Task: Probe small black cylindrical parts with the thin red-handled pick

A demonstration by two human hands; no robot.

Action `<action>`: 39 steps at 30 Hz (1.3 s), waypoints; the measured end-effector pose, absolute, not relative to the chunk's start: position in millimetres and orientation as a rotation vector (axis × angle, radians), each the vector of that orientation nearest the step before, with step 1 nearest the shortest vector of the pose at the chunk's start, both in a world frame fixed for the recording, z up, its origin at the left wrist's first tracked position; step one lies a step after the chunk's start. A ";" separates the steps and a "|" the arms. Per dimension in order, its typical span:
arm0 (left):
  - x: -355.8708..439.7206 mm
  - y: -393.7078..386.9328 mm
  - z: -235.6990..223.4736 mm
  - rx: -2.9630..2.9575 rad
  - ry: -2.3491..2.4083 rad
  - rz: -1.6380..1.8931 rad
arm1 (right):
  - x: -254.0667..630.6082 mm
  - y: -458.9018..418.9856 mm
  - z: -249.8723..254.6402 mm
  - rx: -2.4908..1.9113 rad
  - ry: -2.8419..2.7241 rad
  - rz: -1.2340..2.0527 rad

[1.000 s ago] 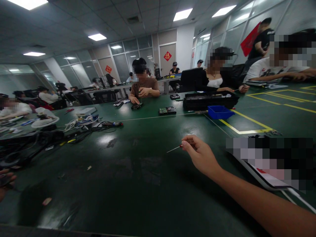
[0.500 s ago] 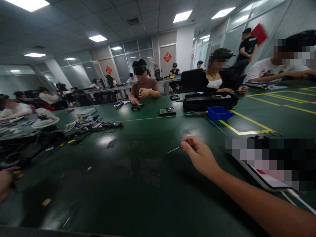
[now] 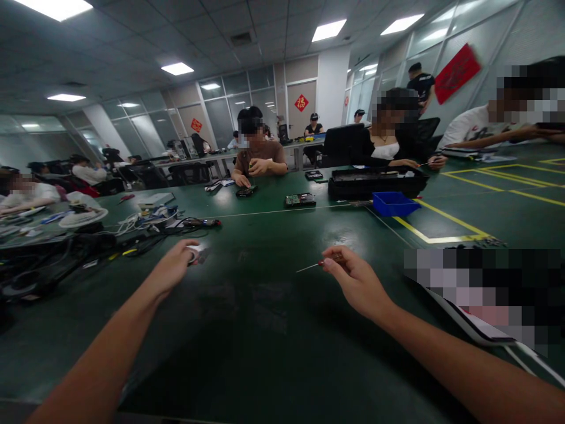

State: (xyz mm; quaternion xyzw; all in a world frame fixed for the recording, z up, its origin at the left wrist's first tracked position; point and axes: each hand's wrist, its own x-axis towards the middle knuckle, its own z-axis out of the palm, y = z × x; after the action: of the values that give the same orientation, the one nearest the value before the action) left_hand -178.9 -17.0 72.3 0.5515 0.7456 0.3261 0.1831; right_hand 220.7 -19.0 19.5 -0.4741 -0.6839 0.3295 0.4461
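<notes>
My right hand (image 3: 357, 280) is closed around the handle of a screwdriver (image 3: 308, 268). Its thin metal shaft points left and slightly down above the green table. To the left, my left hand (image 3: 173, 268) hovers over the table with its fingers curled around a small silvery item (image 3: 193, 254). Fingers hide much of that item, and I cannot make out its kind. A wide gap separates the two hands.
Ahead lies a hard drive (image 3: 301, 200), with a blue bin (image 3: 395, 204) and a long black tray (image 3: 377, 184) to its right. Cables (image 3: 145, 227) clutter the left. A blurred-out device (image 3: 481, 294) is near my right arm. A co-worker (image 3: 260, 156) sits opposite.
My left hand has come from the far left edge toward the middle, carrying the small silvery item. My right hand and the screwdriver have barely moved.
</notes>
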 end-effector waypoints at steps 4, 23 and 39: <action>-93.5 -8.9 62.4 1.588 1.648 0.903 | 222.0 -20.5 21.8 -1.177 -1.768 0.776; 4.8 -15.0 8.6 1.996 1.278 0.914 | 221.0 -20.5 19.3 -0.999 -1.478 0.889; 2.5 -13.2 13.6 2.035 1.292 0.910 | 223.9 -24.6 29.7 -1.213 -1.676 0.614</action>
State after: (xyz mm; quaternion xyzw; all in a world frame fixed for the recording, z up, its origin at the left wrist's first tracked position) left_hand 2.5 -13.2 13.6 0.7586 0.4816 0.3391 0.2786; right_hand 223.9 -24.6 29.7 -0.4956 -0.6846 0.2509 0.4720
